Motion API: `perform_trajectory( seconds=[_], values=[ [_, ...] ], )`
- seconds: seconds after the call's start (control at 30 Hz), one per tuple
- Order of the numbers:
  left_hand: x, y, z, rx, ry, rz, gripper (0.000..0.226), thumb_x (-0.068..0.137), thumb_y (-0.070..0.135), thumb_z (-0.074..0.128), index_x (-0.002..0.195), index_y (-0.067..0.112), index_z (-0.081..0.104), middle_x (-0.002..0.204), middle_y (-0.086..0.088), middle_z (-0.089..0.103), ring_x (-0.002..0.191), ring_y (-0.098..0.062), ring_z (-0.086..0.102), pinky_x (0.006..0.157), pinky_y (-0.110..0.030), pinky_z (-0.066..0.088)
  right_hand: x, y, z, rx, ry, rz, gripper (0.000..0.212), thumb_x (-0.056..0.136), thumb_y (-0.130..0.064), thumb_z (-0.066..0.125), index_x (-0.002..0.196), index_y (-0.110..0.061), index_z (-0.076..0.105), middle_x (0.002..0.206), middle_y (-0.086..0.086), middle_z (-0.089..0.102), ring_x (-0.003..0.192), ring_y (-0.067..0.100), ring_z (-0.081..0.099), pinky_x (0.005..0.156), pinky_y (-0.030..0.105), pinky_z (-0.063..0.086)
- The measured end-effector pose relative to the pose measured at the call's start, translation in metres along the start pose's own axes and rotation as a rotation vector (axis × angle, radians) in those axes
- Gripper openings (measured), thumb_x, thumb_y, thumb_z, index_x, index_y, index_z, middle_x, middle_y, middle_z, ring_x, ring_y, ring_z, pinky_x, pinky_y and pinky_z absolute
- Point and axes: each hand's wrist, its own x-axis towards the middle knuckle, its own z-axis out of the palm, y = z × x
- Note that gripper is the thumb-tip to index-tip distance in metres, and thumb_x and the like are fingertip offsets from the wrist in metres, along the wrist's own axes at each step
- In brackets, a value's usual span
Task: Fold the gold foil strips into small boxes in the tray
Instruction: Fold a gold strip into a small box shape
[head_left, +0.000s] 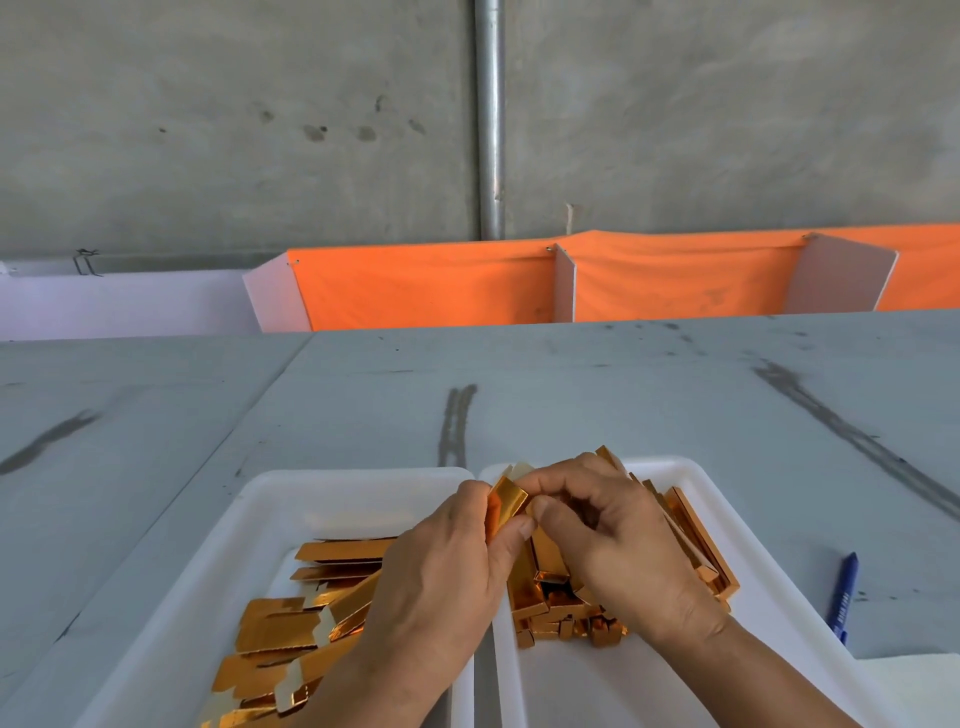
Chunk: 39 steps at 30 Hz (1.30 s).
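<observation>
Two white plastic trays lie abutting: the left tray (249, 519) holds flat gold foil strips (280, 629), the right tray (693, 480) folded gold boxes (550, 608). Over their seam the left hand (447, 571) and right hand (613, 530) meet, pinching one half-folded gold strip (506, 501), long axis pointing roughly away, boxes beneath the right hand.

No word, label, brand or number can be read anywhere in view. The blue pen (842, 597), lying on the surface (623, 415) at the near right, carries a short line of white print along its barrel. The letters are too small and blurred to make out.
</observation>
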Motion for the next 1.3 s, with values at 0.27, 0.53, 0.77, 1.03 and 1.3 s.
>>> perform_trajectory(
  seconds=[0.27, 0.53, 0.77, 1.03, 1.3],
  values=[
    [-0.001, 0.003, 0.004, 0.206, -0.047, 0.090, 0.050, 0.082, 0.064, 0.004, 0.112, 0.033, 0.030, 0.089, 0.016, 0.042, 0.069, -0.006, 0.046, 0.057, -0.014, 0.030, 0.003, 0.002, -0.003, 0.103, -0.202, 0.156, 0.024, 0.098, -0.020, 0.058, 0.077, -0.022, 0.070, 0.061, 0.008, 0.056, 0.047, 0.010, 0.043, 0.047, 0.023, 0.037],
    [0.000, 0.002, 0.002, 0.070, -0.067, 0.094, 0.051, 0.081, 0.069, 0.010, 0.112, 0.035, 0.032, 0.089, 0.017, 0.044, 0.074, -0.004, 0.050, 0.056, -0.009, 0.030, 0.004, 0.010, -0.007, -0.080, 0.063, 0.031, 0.021, 0.095, -0.027, 0.062, 0.097, -0.048, 0.064, 0.072, -0.004, 0.060, 0.064, 0.004, 0.054, 0.061, 0.015, 0.045],
    [-0.001, 0.000, 0.003, 0.076, -0.097, 0.153, 0.055, 0.079, 0.072, 0.007, 0.113, 0.036, 0.031, 0.090, 0.017, 0.044, 0.075, -0.004, 0.051, 0.057, -0.010, 0.030, 0.005, 0.010, -0.010, -0.163, 0.063, -0.078, 0.018, 0.083, -0.020, 0.078, 0.088, -0.037, 0.076, 0.094, -0.018, 0.058, 0.085, 0.008, 0.061, 0.072, 0.020, 0.052],
    [0.000, 0.000, 0.002, 0.091, -0.078, 0.150, 0.048, 0.080, 0.072, 0.008, 0.108, 0.038, 0.027, 0.087, 0.017, 0.040, 0.068, -0.003, 0.045, 0.054, -0.008, 0.026, 0.007, 0.008, -0.009, -0.054, 0.038, 0.045, 0.018, 0.085, -0.020, 0.076, 0.080, -0.037, 0.074, 0.093, -0.019, 0.061, 0.082, 0.010, 0.062, 0.074, 0.025, 0.054],
    [0.000, 0.001, 0.001, 0.109, -0.075, 0.159, 0.056, 0.080, 0.070, 0.006, 0.117, 0.036, 0.029, 0.092, 0.018, 0.041, 0.074, -0.003, 0.047, 0.056, -0.006, 0.026, 0.006, 0.006, -0.009, -0.076, 0.054, 0.044, 0.016, 0.085, -0.024, 0.075, 0.078, -0.038, 0.071, 0.092, -0.018, 0.063, 0.080, 0.009, 0.062, 0.070, 0.021, 0.052]
  ],
)
